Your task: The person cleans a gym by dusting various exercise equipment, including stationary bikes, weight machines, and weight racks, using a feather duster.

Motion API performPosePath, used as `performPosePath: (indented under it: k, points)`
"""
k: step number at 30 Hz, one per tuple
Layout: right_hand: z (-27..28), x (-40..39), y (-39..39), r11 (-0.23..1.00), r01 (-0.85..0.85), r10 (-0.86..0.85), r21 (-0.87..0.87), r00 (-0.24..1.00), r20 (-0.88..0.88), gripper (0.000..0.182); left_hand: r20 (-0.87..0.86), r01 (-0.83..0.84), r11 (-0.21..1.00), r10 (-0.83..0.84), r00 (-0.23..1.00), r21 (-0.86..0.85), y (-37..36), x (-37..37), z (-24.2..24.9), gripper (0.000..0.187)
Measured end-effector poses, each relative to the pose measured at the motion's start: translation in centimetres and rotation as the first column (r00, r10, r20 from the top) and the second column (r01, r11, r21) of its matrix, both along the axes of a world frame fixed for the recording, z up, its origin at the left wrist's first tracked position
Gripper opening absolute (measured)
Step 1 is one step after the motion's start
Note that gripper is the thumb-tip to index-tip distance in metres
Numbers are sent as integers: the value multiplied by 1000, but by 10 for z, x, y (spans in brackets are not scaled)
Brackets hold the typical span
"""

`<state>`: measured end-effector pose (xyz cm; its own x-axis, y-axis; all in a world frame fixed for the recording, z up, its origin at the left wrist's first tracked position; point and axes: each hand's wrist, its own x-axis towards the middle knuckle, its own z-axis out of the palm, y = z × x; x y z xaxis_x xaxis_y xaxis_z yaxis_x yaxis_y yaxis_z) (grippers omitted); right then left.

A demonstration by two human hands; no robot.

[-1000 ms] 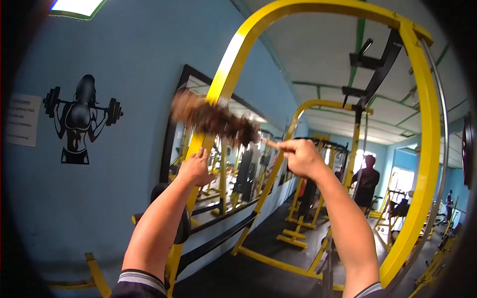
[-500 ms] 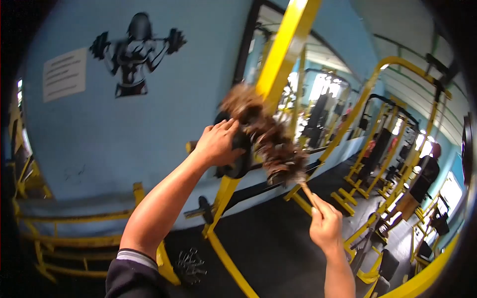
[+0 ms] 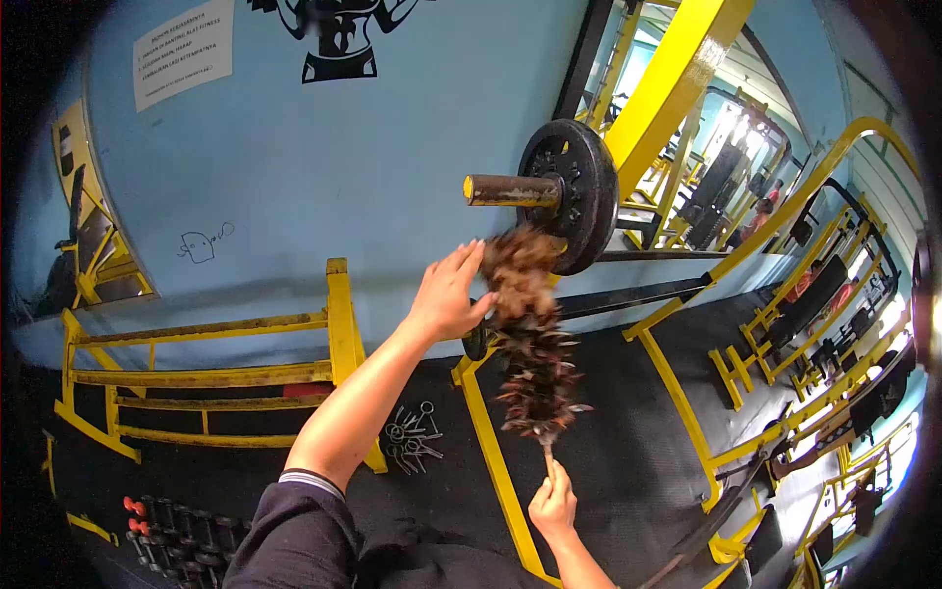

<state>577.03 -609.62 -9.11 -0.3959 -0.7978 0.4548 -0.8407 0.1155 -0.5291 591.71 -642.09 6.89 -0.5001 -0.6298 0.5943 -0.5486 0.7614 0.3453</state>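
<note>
My right hand (image 3: 554, 506) is closed round the thin handle of a brown feather duster (image 3: 535, 368), low in the middle of the view. The duster stands almost upright, its feathery tip slightly blurred just under a black weight plate (image 3: 593, 196). That plate sits on a short peg (image 3: 515, 190) with a yellow end, fixed to a yellow post. Beside the upper feathers is my left hand (image 3: 451, 294), fingers stretched out and fingertips right at the feathers' edge.
A yellow rack (image 3: 206, 376) stands along the blue wall at left. On the dark floor lie several metal clips (image 3: 412, 437), with dumbbells (image 3: 186, 535) at lower left. A mirror (image 3: 726, 147) hangs behind the post. Yellow gym machines (image 3: 834, 285) line the right side.
The duster has come down from beside the plate to below it and turned more upright. My left hand has left the plate. The view has tilted downward.
</note>
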Motion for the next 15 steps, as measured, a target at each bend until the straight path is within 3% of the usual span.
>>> performPosePath:
  k: [1,3,5,8,10,11,13,15]
  points:
    - [0,-1,-5,993,15,-21,117,998,53,38,-51,50,992,-45,998,114,-2,0,-13,73]
    - [6,-3,-29,997,1,-5,80,999,44,37,-56,87,983,-79,995,163,-6,-1,-34,73]
    - [15,0,-53,995,98,-98,7,992,76,34,-32,150,942,-147,989,301,-3,-2,-47,73]
    - [12,-5,-72,980,120,-138,159,985,107,36,-94,186,922,-163,982,339,-4,-5,-71,73]
    - [10,-5,-80,921,132,-191,367,973,131,38,-100,191,895,-165,981,403,-2,-7,-86,74]
    - [2,-5,-84,921,124,-182,370,975,127,38,-80,189,861,-172,982,472,-1,-5,-92,76]
    - [-22,-9,-92,977,166,-183,135,976,122,36,-62,182,847,-174,983,500,-1,-6,-113,78]
    - [-19,-12,-107,976,165,-177,144,981,73,36,-36,165,801,-176,984,576,-1,-7,-133,80]
